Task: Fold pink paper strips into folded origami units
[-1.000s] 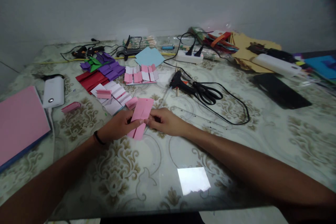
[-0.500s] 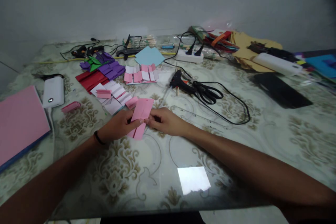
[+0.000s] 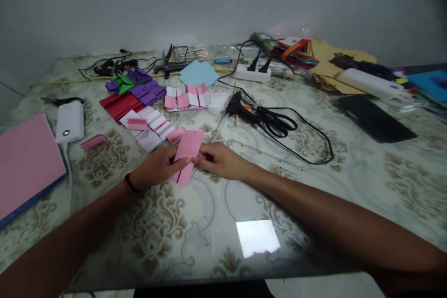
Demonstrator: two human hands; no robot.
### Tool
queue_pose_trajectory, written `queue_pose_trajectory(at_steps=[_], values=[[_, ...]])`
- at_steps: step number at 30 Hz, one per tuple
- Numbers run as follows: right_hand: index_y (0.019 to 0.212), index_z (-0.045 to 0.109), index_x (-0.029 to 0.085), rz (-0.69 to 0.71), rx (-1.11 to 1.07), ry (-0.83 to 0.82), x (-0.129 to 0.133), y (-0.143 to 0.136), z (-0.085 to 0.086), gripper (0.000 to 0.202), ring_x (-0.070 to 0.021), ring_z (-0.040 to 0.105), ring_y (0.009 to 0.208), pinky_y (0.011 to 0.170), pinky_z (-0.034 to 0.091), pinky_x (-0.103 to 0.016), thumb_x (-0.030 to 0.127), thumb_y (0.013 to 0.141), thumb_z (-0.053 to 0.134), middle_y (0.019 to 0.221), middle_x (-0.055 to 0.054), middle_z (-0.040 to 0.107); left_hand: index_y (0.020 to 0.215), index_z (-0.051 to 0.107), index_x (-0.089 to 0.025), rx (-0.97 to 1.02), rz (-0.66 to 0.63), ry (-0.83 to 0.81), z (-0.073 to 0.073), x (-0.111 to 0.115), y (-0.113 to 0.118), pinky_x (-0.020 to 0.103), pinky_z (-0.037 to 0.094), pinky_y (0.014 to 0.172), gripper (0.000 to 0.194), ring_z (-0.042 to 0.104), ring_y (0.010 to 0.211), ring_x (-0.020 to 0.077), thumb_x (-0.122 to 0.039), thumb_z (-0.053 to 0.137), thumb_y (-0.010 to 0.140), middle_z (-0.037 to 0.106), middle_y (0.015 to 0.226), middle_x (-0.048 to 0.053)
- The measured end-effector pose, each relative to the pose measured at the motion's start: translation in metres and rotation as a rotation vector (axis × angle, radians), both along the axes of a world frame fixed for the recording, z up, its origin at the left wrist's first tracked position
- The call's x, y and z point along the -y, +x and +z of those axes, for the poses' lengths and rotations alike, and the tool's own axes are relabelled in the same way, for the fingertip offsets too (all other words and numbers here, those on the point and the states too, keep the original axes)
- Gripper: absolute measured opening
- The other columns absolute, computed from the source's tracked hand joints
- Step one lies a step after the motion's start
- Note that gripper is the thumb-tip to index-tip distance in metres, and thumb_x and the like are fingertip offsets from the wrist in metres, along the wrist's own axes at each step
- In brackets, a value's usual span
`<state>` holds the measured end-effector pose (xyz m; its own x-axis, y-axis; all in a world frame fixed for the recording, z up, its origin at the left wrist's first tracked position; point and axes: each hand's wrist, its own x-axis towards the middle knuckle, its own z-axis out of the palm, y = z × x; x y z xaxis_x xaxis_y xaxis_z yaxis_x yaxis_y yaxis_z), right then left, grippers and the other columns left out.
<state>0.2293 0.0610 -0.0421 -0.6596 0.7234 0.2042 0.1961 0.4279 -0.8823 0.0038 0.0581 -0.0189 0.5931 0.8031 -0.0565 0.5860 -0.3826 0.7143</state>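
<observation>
Between my hands is a folded piece of pink paper [image 3: 190, 145], held a little above the patterned tabletop. My left hand [image 3: 162, 166] grips its left side, thumb lying across the front. Thumb and fingers of my right hand [image 3: 218, 160] pinch the right edge near the middle; some fingertips are hidden behind the sheet. Just beyond lie folded white and pink paper pieces [image 3: 153, 125], with a small pink folded strip [image 3: 174, 136] close to the held paper. Another pink folded strip [image 3: 93, 142] rests farther left.
A black glue gun [image 3: 240, 108] with a coiled cord lies right of the papers, near a white power strip [image 3: 252, 73]. Red folded paper [image 3: 118, 104] and purple pieces [image 3: 150, 92] sit behind. A white power bank [image 3: 70, 121] is left; a black phone [image 3: 377, 118] is right.
Both hands keep their grip on the pink paper, almost unmoved. The whole view has shifted very slightly.
</observation>
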Motion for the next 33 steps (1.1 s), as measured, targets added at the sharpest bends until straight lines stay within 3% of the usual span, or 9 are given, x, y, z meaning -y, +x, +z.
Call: queue_pose_trajectory(at_steps=[33], values=[[0.081,0.056,0.015,-0.001,-0.006,0.016,-0.0003,0.0001,-0.0022,0.025,-0.0076,0.033,0.054,0.054,0.03,-0.018,0.034,0.098,0.054,0.061,0.006,0.039,0.064,0.038,-0.018,-0.006,0.009,-0.011,0.0036,0.0009,0.0033,0.026,0.02,0.051,0.042,0.03,0.055,0.0099,-0.043,0.05,0.095,0.03,0.057,-0.005]])
